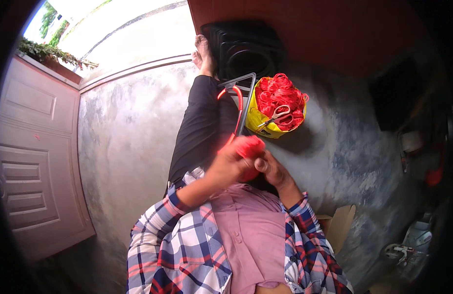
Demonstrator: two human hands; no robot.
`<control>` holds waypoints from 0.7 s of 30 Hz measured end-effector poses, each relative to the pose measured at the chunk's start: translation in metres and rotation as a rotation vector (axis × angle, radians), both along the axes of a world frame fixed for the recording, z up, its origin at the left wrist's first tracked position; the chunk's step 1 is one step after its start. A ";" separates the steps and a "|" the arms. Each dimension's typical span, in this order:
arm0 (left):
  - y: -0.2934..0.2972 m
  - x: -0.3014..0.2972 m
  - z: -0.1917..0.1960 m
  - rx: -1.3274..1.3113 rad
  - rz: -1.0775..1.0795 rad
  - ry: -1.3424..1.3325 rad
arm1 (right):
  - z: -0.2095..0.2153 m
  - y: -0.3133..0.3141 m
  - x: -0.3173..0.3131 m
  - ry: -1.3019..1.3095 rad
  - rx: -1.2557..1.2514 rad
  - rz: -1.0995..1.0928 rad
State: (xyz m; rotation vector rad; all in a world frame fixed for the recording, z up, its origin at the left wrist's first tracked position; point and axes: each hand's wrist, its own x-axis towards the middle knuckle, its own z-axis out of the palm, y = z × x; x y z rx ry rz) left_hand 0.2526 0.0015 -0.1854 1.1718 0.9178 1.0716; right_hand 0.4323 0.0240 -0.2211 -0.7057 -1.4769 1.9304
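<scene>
Over the lap, the left hand and right hand both close around a red cord ball — a loosened grip could drop it, unwinding cord across the concrete floor.

- A yellow bag of red cord, scissors lying on top.
- A black crate behind it.
- A panelled door at left.
- A cardboard piece on the mottled floor.
</scene>
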 end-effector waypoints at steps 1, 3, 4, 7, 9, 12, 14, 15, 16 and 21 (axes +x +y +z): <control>0.009 -0.011 0.007 -0.120 0.021 -0.112 | -0.009 0.006 0.003 -0.038 -0.055 -0.080; 0.023 -0.030 0.016 -0.204 0.240 -0.389 | -0.011 0.029 0.011 0.130 -0.428 -0.092; 0.029 -0.044 0.020 -0.097 0.275 -0.239 | -0.006 0.043 0.014 0.301 -0.375 -0.055; 0.043 -0.076 0.009 0.562 0.179 0.832 | -0.035 0.072 0.025 0.296 -0.449 -0.282; 0.038 -0.078 0.006 0.551 -0.167 1.251 | -0.041 0.075 0.013 -0.156 -0.169 -0.210; 0.026 -0.057 -0.016 0.270 -0.384 1.404 | -0.051 0.066 -0.009 -0.575 0.157 0.073; 0.029 -0.051 -0.025 0.259 -0.283 1.275 | -0.054 0.055 -0.017 -0.406 0.151 0.049; 0.032 -0.050 -0.031 0.253 -0.284 1.276 | -0.053 0.054 -0.018 -0.405 0.146 0.053; 0.036 -0.049 -0.039 0.216 -0.229 1.296 | -0.051 0.055 -0.016 -0.445 0.302 0.080; 0.033 -0.026 -0.038 0.171 -0.152 1.290 | -0.042 0.053 -0.012 -0.471 0.398 0.069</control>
